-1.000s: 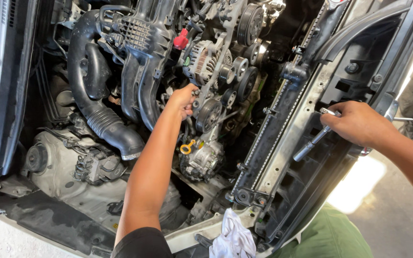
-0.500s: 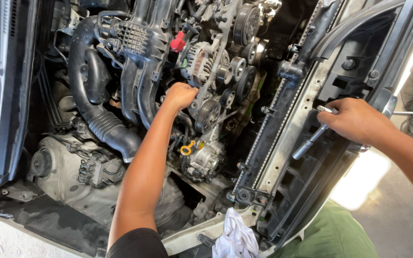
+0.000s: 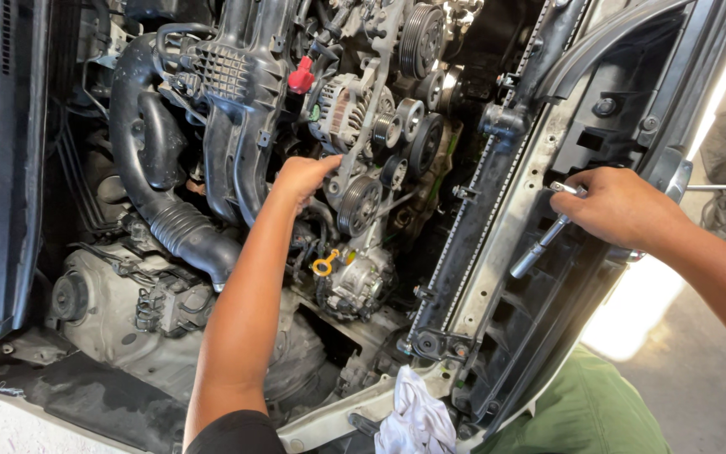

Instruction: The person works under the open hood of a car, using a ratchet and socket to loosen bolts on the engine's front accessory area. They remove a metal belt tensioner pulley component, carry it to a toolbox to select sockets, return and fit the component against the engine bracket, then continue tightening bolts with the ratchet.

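Reaching into an open engine bay, the left hand lay with fingers loosely extended, tips touching the metal bracket beside the silver finned alternator; it gripped nothing that could be seen.

Item, right hand: closed around the head end of a chrome ratchet wrench, whose handle slanted down and left across the black plastic radiator shroud, apart from the engine.

Item, black grooved pulleys: a cluster of several on the engine front, just right of the left hand. No drive belt could be made out around them, though shadow hid part of the run. Judged from this, the front of the engine stood partly stripped, with work at the pulleys unfinished.

Item, round grey idler pulley: just below the left fingertips, near but not touched.

Item, yellow ring-shaped dipstick handle: below the forearm, upright.

Item, red plastic cap: above the hand, on the black ribbed intake manifold.

Item, black corrugated rubber air hose: curving down the left side.

Item, crumpled white rag: resting on the front frame at the bottom, unused.

Judgement: wrench in hand but not on any fastener; the fitting step looked not yet begun.
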The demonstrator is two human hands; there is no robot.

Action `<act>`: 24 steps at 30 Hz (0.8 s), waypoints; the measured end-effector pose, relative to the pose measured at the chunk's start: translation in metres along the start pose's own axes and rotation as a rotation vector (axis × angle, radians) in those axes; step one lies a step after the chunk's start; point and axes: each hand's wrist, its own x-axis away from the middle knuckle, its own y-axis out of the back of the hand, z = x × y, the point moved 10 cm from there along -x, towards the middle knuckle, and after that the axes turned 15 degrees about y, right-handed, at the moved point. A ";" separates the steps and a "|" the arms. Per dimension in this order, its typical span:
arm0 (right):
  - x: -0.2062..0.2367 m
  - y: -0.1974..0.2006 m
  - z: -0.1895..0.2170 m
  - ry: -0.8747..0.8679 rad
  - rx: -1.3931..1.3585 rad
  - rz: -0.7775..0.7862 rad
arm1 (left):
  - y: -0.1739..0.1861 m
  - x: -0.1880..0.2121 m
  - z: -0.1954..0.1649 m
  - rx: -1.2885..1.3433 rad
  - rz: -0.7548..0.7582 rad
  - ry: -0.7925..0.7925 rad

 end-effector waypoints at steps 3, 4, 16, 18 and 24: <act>0.000 -0.001 -0.002 -0.016 -0.002 0.002 | 0.006 0.009 -0.033 -0.214 -0.133 -0.311; 0.000 -0.001 -0.002 -0.015 -0.001 0.003 | 0.004 0.014 -0.045 -0.282 -0.181 -0.438; 0.001 0.000 0.001 -0.036 0.017 0.029 | -0.018 -0.036 0.009 0.062 -0.013 0.073; 0.001 0.001 0.003 -0.021 0.027 0.015 | -0.021 -0.036 0.020 0.183 0.071 0.141; -0.002 -0.004 -0.001 -0.040 0.058 0.020 | -0.005 -0.026 -0.014 -0.166 -0.006 -0.165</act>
